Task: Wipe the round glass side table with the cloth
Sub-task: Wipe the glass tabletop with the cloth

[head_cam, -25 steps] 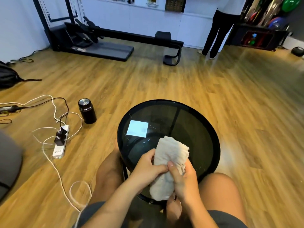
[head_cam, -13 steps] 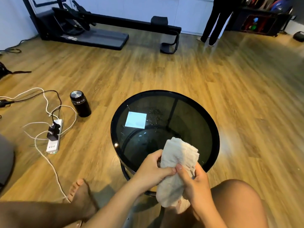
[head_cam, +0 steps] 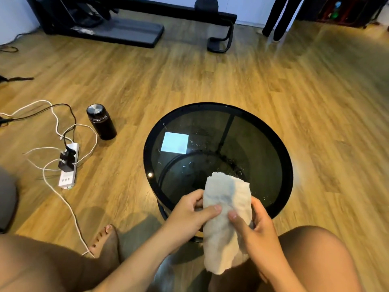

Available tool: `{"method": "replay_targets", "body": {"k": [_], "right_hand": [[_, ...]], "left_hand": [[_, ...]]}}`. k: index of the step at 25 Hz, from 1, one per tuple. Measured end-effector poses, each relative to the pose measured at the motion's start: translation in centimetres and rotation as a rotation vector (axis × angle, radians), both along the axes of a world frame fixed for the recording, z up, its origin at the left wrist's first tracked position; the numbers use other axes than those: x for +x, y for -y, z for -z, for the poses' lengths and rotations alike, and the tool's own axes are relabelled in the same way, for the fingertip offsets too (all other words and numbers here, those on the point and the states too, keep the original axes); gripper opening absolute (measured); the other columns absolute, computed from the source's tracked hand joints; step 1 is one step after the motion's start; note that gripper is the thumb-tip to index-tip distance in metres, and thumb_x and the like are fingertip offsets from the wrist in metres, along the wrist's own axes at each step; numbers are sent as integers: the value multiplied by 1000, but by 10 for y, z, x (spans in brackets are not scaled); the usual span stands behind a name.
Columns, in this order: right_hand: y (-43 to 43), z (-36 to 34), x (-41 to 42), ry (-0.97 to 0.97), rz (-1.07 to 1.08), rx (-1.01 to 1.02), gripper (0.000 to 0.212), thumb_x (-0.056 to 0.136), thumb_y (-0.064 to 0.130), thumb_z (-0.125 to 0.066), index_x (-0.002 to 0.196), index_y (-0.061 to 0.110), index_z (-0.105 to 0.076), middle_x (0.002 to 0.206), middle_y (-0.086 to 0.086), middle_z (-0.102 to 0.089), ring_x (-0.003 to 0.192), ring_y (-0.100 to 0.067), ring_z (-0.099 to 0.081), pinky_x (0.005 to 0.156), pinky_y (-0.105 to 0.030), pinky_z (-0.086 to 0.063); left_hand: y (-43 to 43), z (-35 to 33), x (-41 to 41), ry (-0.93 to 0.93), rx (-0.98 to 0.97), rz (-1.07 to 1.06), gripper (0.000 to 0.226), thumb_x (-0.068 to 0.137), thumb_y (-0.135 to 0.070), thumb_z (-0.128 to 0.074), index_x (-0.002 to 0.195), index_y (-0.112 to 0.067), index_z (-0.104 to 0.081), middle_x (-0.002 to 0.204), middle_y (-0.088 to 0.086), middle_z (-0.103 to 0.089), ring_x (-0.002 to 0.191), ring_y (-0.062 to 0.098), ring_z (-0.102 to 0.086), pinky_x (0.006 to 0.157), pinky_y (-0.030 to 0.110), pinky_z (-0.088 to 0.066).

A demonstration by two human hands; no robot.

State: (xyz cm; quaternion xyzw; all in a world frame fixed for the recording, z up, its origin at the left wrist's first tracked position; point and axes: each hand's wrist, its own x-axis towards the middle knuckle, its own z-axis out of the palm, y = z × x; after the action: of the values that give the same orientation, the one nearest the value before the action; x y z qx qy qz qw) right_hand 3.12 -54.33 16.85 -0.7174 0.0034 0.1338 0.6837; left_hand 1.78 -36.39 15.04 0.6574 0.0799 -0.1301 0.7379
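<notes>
While both hands hold the cloth (head_cam: 226, 220) at the near edge of the round tabletop (head_cam: 287, 171), most of the dark glass beyond it lies bare. The left hand (head_cam: 189, 211) closes on the cloth's left side, thumb pressed across the front; the right hand (head_cam: 255, 226) grips the right side, thumb on the front as well. The cloth is a pale, rolled bundle: its top reaches over the glass near the front rim, its lower end hangs below the rim between the person's knees. Whether it touches the glass cannot be told.

Small droplets or specks dot the middle and right of the glass, and a bright square reflection (head_cam: 175, 142) sits toward the left (nothing solid, just light). The black rim runs unbroken all round.

Wooden floor is open to the right and beyond the tabletop. To the left stand a black flask (head_cam: 101, 121) and, farther left, a white power strip (head_cam: 68, 167) with tangled cables (head_cam: 52, 114). A bare foot (head_cam: 105, 241) rests just left of the base. Far back stand an exercise machine (head_cam: 117, 28) and another person's legs (head_cam: 280, 20).
</notes>
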Motion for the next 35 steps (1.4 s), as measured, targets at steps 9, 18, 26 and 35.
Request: {"method": "replay_targets", "body": {"k": [9, 18, 26, 35], "right_hand": [[6, 3, 2, -3, 33, -53, 34, 88, 17, -71, 114, 36, -60, 101, 18, -73, 98, -7, -71, 67, -21, -59], [0, 0, 1, 244, -113, -253, 54, 88, 32, -64, 139, 38, -49, 125, 26, -62, 114, 6, -59, 88, -10, -49], [84, 35, 103, 262, 107, -1131, 48, 95, 29, -52, 139, 11, -50, 149, -15, -45, 136, -34, -42, 107, -40, -39], [-23, 77, 20, 530, -57, -1231, 43, 95, 46, -46, 116, 13, -64, 128, -10, -61, 102, -31, -54, 85, -41, -48]], "left_hand": [[11, 1, 0, 17, -64, -21, 25, 90, -34, -71, 114, -29, -68, 116, 0, -74, 108, 18, -72, 85, 40, -61], [-16, -20, 17, 52, 107, 58, 26, 95, -37, -53, 105, -26, -74, 107, -8, -74, 105, 9, -69, 86, 30, -56], [-107, 58, 58, 431, 1199, 54, 60, 97, -52, -32, 144, -17, -46, 159, 7, -36, 153, 24, -19, 124, 56, 0], [-92, 84, 78, 530, 1312, 84, 65, 97, -57, -29, 150, -18, -33, 164, 11, -25, 154, 29, -14, 123, 60, 0]]}}
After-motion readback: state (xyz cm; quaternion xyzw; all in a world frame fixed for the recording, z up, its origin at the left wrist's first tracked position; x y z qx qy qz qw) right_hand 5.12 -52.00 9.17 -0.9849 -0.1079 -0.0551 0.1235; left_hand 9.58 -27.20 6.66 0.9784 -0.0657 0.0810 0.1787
